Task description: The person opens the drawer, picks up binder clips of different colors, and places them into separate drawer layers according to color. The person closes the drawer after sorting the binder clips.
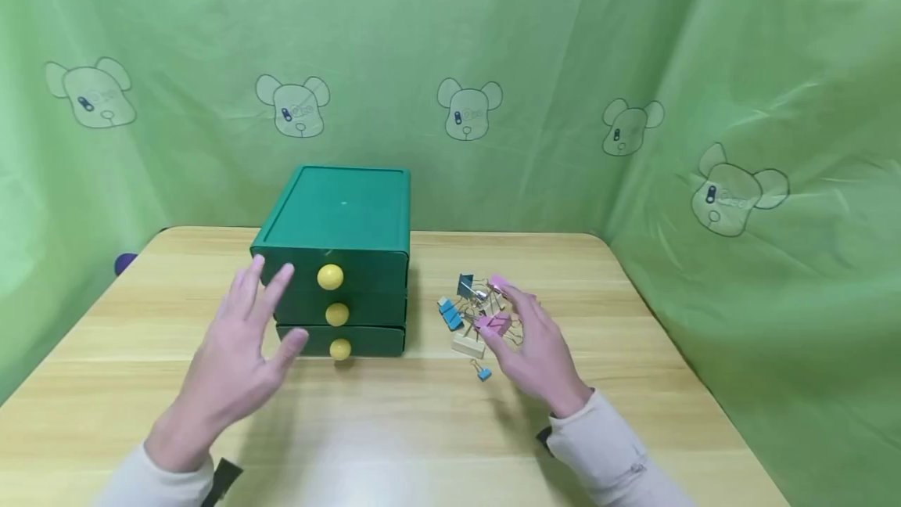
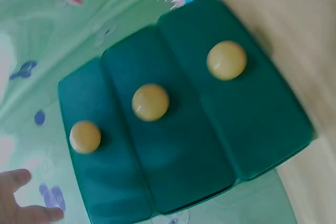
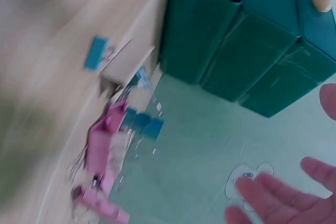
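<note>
A green three-drawer box (image 1: 338, 206) with round yellow knobs stands left of centre on the table, all its drawers pushed in. My left hand (image 1: 235, 346) hovers before its left front, fingers spread and holding nothing. In the left wrist view the drawer fronts (image 2: 173, 156) fill the middle. To the box's right lies a pile of binder clips in pink (image 1: 495, 324), blue (image 1: 450, 314), dark green and cream. My right hand (image 1: 538, 350) is over the pile's right side, its fingers apart; whether it touches a clip is hidden. One small blue clip (image 1: 483, 373) lies in front.
The wooden table (image 1: 394, 429) reaches back to a green curtain (image 1: 549, 37) printed with bear heads, which also hangs along the right side. Something purple (image 1: 124, 263) shows past the table's left edge.
</note>
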A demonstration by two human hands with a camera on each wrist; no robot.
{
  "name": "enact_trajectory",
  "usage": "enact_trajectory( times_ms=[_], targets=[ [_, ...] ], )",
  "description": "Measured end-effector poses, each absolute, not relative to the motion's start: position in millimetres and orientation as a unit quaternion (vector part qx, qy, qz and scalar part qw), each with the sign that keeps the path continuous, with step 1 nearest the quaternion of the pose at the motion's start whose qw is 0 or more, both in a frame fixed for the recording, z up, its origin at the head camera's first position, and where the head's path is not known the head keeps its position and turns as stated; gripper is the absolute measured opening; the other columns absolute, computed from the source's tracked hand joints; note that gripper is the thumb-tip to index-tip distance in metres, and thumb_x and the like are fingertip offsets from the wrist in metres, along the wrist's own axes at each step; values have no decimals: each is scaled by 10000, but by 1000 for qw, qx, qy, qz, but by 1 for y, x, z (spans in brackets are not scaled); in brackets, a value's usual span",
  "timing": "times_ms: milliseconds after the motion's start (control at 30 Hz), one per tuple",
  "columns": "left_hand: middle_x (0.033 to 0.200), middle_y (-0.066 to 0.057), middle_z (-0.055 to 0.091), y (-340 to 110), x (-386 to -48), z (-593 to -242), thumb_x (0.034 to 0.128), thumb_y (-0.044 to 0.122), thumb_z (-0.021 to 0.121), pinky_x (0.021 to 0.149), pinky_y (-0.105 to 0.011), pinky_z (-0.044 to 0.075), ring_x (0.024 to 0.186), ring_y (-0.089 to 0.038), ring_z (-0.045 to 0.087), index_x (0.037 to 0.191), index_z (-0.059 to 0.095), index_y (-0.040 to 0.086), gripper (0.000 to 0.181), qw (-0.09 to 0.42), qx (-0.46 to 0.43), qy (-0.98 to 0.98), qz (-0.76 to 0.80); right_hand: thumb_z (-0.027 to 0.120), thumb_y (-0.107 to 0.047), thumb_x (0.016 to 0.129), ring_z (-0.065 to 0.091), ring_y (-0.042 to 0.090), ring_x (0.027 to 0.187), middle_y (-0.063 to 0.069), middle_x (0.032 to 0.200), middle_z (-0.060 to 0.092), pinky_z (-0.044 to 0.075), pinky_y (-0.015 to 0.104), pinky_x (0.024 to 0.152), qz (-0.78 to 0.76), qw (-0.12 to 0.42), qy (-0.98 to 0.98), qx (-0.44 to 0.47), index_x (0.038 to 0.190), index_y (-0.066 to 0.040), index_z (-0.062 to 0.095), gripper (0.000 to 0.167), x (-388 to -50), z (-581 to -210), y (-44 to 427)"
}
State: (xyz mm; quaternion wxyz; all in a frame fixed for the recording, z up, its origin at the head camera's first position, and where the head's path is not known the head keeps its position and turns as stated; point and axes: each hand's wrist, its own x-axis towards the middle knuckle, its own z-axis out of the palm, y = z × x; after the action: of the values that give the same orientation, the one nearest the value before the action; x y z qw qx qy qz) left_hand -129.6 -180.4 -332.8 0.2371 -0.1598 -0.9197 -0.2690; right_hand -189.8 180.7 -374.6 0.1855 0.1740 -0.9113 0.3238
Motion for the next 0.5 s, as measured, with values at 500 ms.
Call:
enact_trajectory(
  times_ms=[500],
  targets=[
    [1603,-114,113,-234,-210,-302,1072,290,254,1165,-348,88,1464,-286,91,1549,153,84,529,220,-180,-780,-558,683,-83,894,652,195,912,122,1111,639,530,360,813,516,68,-793,317,1441,-125,372,630,-209,-369,117]
  ],
)
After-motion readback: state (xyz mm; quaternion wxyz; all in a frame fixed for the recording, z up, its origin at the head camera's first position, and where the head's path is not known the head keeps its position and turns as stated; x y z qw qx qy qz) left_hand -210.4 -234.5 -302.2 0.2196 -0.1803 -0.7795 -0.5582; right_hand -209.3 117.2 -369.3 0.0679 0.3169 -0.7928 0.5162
